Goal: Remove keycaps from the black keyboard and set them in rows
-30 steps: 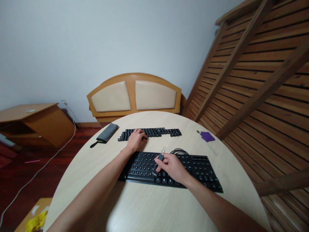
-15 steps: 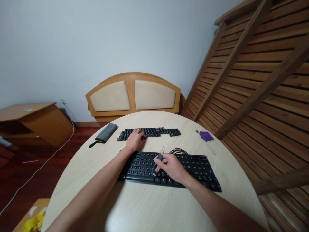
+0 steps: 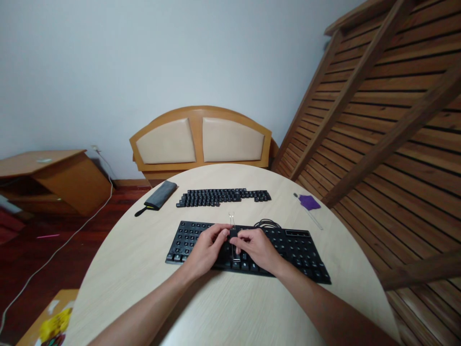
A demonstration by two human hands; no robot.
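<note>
A black keyboard (image 3: 295, 250) lies on the round pale wooden table (image 3: 230, 307) in front of me. Both hands rest over its middle. My right hand (image 3: 257, 247) is closed on a small keycap puller with wire loops (image 3: 232, 226) standing up from it. My left hand (image 3: 207, 247) sits just left of the puller, fingers curled and pinched toward the tool's lower end; what they hold I cannot make out. Farther back, rows of loose black keycaps (image 3: 223, 197) are laid out on the table.
A grey pouch with a black strap (image 3: 158, 196) lies at the table's back left. A purple cloth and a thin brush (image 3: 309, 204) lie at the right. The keyboard's cable (image 3: 266, 223) coils behind it. A headboard, a low wooden cabinet and a slatted frame stand around.
My left hand has left the loose keycap rows and come back to the keyboard beside the puller. The right hand has turned the puller more upright.
</note>
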